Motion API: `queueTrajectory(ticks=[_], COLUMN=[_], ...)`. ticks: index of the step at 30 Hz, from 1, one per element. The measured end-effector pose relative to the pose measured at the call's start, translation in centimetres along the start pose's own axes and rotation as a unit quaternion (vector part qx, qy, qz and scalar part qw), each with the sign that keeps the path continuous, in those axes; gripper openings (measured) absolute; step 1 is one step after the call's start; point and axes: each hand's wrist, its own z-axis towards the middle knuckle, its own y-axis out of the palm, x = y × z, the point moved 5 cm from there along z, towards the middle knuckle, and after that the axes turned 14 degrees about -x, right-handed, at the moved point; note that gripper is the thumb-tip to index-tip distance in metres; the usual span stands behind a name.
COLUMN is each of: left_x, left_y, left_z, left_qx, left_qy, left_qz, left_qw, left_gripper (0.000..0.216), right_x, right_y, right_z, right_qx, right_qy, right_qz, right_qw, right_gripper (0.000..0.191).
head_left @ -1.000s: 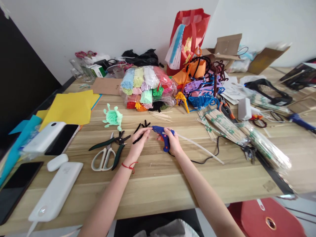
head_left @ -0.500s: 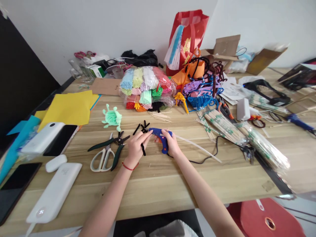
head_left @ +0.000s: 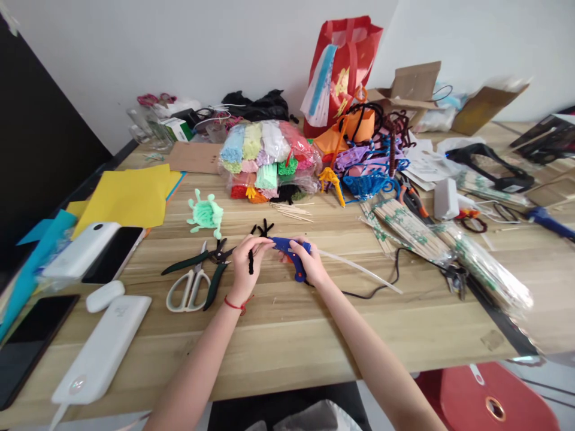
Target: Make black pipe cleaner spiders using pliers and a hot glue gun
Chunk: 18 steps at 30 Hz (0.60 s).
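My right hand [head_left: 306, 260] is wrapped round a blue hot glue gun [head_left: 296, 263], a long clear glue stick [head_left: 359, 269] jutting from its back end. The nozzle points left, close to the fingertips of my left hand [head_left: 246, 263]. Those fingers pinch a short black pipe cleaner [head_left: 251, 262], part of which hangs down across the hand. Just behind lie more black pipe cleaner pieces [head_left: 266, 227] on the table. A mint-green fuzzy pipe cleaner figure [head_left: 206, 214] sits further left. Near my left wrist are white-handled scissors [head_left: 188, 290] and dark green-handled pliers [head_left: 214, 281].
Behind my hands lie thin wooden sticks [head_left: 291, 211] and a bag of coloured pipe cleaners [head_left: 269, 158]. The glue gun's black cord [head_left: 395, 275] runs right, towards packs of sticks [head_left: 413, 230]. Phones and a white power bank [head_left: 103, 347] lie at left; a red bag [head_left: 345, 66] stands behind.
My left hand has turned, and the black pipe cleaner now hangs straighter and further left. The glue gun has shifted slightly, its nozzle still by the left fingertips.
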Motion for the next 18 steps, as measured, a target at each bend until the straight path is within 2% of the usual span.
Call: queueTrajectory(ticks=[9,18], left_x=[-0.10,-0.02], left_y=[0.36,0.86], left_z=[0.13,0.02], left_qx=[-0.016,-0.038], left_qy=[-0.017,0.027], left_qz=[-0.022,0.064], left_qw=[0.999,0.997], left_gripper=[0.012,0.009], right_x=[-0.46,-0.42], right_y=[0.21,0.28], right_z=[-0.32,-0.36], right_qx=[0.005,0.015], right_qy=[0.004,0.000], right_qz=[-0.024,-0.039], right_qw=[1.000,0.999], right_gripper=[0.033,0.033])
